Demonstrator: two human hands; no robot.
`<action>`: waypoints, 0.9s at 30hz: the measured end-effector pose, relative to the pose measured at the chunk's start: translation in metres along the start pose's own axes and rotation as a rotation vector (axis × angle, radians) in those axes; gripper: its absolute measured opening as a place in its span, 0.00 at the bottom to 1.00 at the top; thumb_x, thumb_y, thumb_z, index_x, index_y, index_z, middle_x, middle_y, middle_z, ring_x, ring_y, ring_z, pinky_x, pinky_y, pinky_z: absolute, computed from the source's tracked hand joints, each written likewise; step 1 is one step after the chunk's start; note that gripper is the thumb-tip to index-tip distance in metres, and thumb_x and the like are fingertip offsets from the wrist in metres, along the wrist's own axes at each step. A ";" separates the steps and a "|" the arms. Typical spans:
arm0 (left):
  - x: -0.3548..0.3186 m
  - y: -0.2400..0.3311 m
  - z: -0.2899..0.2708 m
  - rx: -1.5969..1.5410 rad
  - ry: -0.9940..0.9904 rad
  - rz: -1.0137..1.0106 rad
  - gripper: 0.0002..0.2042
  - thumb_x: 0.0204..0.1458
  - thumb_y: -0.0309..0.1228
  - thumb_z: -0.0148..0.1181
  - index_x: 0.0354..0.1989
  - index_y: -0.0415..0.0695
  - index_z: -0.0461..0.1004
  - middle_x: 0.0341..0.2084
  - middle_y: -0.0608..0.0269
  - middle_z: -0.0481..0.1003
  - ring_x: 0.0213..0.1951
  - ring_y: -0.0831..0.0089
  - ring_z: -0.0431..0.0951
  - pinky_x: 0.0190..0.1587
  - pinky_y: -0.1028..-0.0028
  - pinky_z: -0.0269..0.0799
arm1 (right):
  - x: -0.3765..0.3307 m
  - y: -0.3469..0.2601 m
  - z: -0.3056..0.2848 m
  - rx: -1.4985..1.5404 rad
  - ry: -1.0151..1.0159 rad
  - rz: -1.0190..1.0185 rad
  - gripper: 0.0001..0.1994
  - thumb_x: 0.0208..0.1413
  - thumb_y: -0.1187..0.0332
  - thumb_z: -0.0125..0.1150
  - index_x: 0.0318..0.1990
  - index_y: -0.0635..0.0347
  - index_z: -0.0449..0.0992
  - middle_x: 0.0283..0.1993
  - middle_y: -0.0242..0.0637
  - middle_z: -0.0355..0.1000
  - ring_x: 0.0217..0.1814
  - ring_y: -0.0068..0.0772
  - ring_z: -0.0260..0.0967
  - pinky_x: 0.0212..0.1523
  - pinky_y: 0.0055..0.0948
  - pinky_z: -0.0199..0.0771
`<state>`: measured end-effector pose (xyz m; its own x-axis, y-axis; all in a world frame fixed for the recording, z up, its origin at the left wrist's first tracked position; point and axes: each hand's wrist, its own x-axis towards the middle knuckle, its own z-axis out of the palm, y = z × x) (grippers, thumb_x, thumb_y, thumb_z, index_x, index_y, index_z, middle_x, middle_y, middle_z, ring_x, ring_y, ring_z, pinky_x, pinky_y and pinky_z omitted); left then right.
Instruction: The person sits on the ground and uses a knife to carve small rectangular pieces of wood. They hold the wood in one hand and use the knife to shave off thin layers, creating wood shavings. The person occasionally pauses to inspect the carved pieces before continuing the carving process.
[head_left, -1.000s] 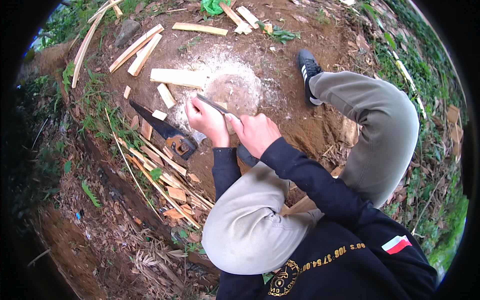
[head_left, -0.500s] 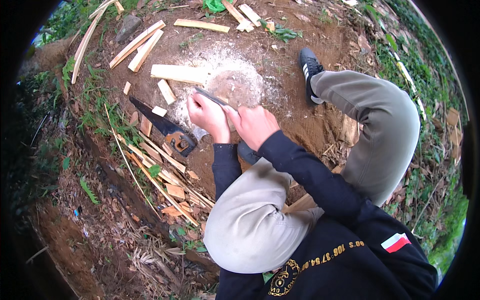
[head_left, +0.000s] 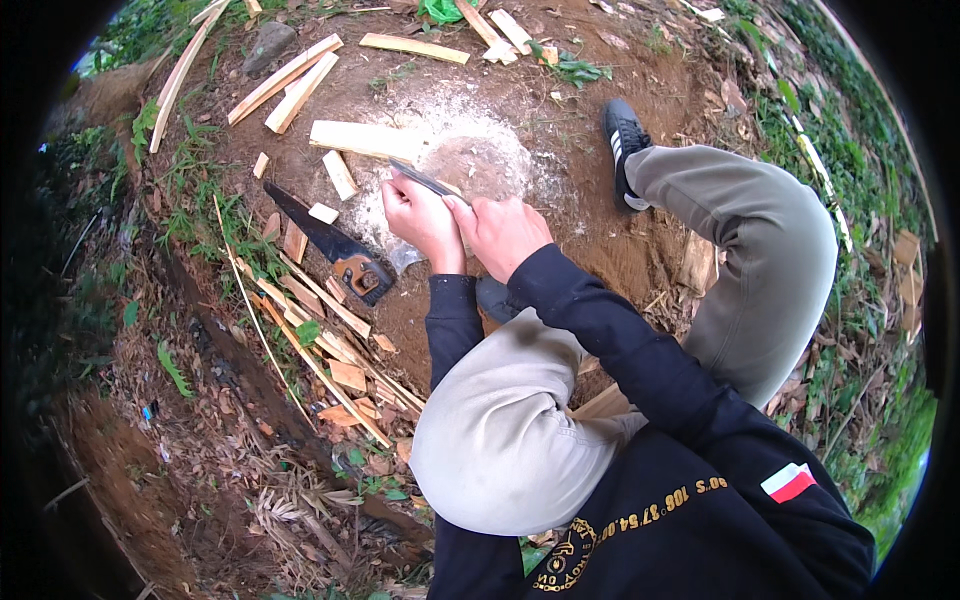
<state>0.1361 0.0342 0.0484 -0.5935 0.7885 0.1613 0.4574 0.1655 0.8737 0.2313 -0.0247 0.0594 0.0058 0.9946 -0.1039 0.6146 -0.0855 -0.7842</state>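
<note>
My left hand (head_left: 425, 222) is closed round the underside of a thin dark grey flat strip (head_left: 420, 178), which slants from upper left to lower right; its exact kind does not show. At the strip's lower right end, my right hand (head_left: 506, 235) pinches it with thumb and bent fingers. The two hands are close together, above the ground and my bent knee. Beyond them a pale board (head_left: 360, 138) lies on the soil beside a patch of whitish sawdust (head_left: 470, 125). A handsaw (head_left: 325, 240) with a brown and black handle rests left of my left hand.
Several long wood strips (head_left: 330, 350) are heaped at the lower left. More cut pieces (head_left: 285, 80) lie scattered farther off, near a grey stone (head_left: 269, 46). A small wood block (head_left: 340, 176) sits by the board. My shoe (head_left: 625, 150) is planted at the right.
The view has shifted slightly, so the ground things appear a little to the right. Both hands keep hold of the strip, and my right hand has moved slightly left along it.
</note>
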 end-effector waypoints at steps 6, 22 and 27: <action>-0.005 0.001 -0.002 0.028 0.004 0.033 0.22 0.65 0.41 0.45 0.25 0.33 0.65 0.20 0.47 0.71 0.24 0.55 0.70 0.33 0.59 0.63 | -0.006 -0.004 -0.017 -0.035 -0.082 0.039 0.28 0.66 0.48 0.44 0.29 0.63 0.80 0.24 0.57 0.74 0.31 0.58 0.76 0.35 0.49 0.78; 0.002 -0.011 0.001 -0.069 0.063 0.042 0.20 0.63 0.37 0.46 0.24 0.33 0.65 0.18 0.49 0.70 0.22 0.57 0.67 0.31 0.59 0.62 | 0.005 -0.004 -0.002 -0.049 -0.018 -0.037 0.25 0.65 0.50 0.45 0.29 0.62 0.79 0.22 0.56 0.73 0.29 0.58 0.76 0.34 0.51 0.77; -0.004 -0.005 0.001 -0.047 0.039 0.091 0.19 0.63 0.37 0.46 0.24 0.33 0.65 0.20 0.47 0.70 0.23 0.55 0.68 0.31 0.57 0.62 | -0.007 0.003 -0.014 -0.087 -0.004 -0.015 0.25 0.66 0.50 0.46 0.29 0.61 0.78 0.22 0.55 0.73 0.28 0.59 0.75 0.32 0.52 0.76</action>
<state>0.1368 0.0312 0.0426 -0.5766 0.7755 0.2573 0.4796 0.0662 0.8750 0.2442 -0.0315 0.0668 -0.0071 0.9954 -0.0951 0.6811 -0.0648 -0.7293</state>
